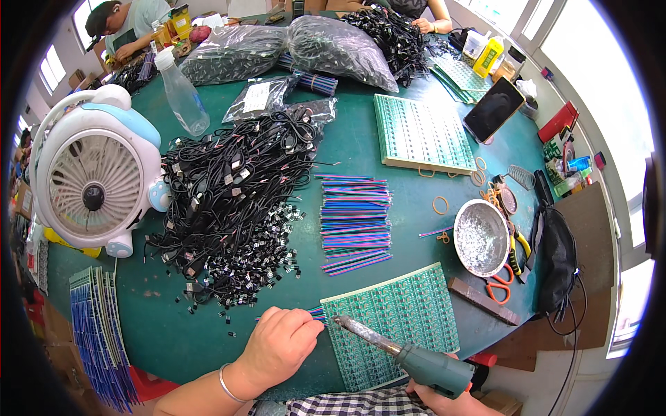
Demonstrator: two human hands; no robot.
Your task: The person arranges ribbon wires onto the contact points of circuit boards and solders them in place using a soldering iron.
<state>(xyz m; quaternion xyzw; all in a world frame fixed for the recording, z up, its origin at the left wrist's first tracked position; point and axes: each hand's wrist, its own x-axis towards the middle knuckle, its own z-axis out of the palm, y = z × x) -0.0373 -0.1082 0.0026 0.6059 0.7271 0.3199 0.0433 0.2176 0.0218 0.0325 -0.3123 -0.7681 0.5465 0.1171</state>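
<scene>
My left hand (pixel 281 343) rests on the green table and pinches the end of a coloured ribbon wire (pixel 317 312) at the left edge of a green circuit board panel (pixel 402 322). My right hand (pixel 433 395), low at the frame's edge, grips a soldering iron (pixel 395 350) by its grey-green handle. The iron's metal tip lies over the panel's upper left corner, close to the wire end. A silver bracelet sits on my left wrist.
A stack of coloured ribbon wires (pixel 355 222), a heap of black cables (pixel 229 201) with small black parts, a white fan (pixel 94 184), a metal bowl (pixel 480 237), orange-handled scissors (pixel 501 283), a second panel stack (pixel 422 133), a phone (pixel 494 109), a bottle (pixel 180 90). Other people work at the far side.
</scene>
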